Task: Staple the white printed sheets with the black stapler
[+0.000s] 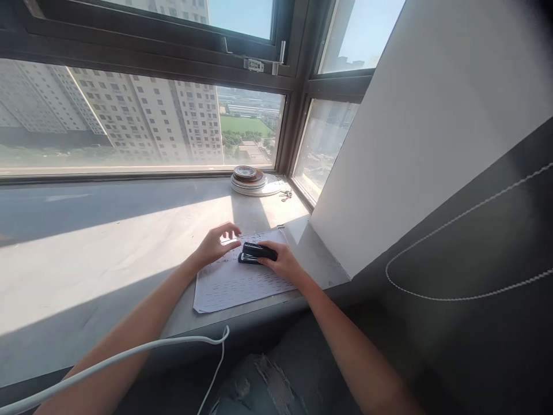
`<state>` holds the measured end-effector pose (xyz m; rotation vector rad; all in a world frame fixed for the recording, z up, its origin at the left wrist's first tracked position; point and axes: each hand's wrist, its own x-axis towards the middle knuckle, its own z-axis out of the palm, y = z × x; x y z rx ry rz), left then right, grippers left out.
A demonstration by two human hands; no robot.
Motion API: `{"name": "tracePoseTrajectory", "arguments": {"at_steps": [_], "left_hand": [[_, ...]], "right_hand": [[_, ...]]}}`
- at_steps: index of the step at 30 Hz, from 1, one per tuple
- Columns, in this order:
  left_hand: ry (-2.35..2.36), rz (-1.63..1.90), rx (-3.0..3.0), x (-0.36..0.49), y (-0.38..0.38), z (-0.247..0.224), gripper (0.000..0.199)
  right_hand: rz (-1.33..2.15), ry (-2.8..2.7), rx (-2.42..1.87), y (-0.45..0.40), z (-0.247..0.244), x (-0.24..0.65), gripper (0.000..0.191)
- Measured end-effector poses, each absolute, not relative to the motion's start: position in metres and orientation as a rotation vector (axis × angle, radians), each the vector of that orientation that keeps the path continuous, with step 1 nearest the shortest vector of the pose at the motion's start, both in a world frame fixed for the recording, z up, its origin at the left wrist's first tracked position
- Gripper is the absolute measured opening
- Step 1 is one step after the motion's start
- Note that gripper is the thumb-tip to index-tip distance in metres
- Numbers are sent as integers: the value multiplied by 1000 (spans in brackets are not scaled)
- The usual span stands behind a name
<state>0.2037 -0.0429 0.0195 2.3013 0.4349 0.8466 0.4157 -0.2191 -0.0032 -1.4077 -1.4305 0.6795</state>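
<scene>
A black stapler (250,253) lies in the grip of my right hand (283,262), its jaw end pointing left above the written sheets of paper (242,288). The sheets rest on the windowsill near its front edge, and rows of handwriting run across them. My left hand (216,243) is over the upper left part of the paper, fingers curved and apart from the thumb, with nothing between them. Its fingertips are just left of the stapler, without touching it. Whether the stapler touches the paper I cannot tell.
Stacked plates (249,183) stand in the window corner, with small keys (286,195) beside them on the pale windowsill (108,248). A white cable (159,343) crosses in front of my left forearm. At right are a white wall (415,104) and a hanging bead chain (432,298).
</scene>
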Motion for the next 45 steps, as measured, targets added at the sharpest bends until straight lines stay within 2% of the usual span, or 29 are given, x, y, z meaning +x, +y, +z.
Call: {"name": "tracePoseTrajectory", "arguments": {"at_steps": [6,10,15,21,27,35,39,42,45], "left_hand": [[734,1076,2119,207,-37,11,25],[803,1030,2059,209,-35,5,24],[831,924,2115,210,-38,3,23],[741,918,2276,213,-40,1,22],[644,784,2441,211,-46,2,26],[575,572,2594,213,-55,1,19],[607,554,2645,214,-55,0,21],[598,551,2645,215,-55,0,21],[612,603,2637,216,-57,1,21]], "right_hand": [[686,-1472,-1453,-236,-3,433,44],[729,-1432,-1365,-239,5,452,41],[397,-1249,-1452,-225,10,480,32],[141,-1517,-1632,-191,-2,501,17],[49,-1657,-1833,-179,-15,505,25],[-60,-1724,-2122,-180,-11,507,38],[-43,-1608,-1889,-181,-7,499,38],[164,-1663,-1582,-184,-8,490,33],[279,-1835,-1454,-186,-15,492,29]]}}
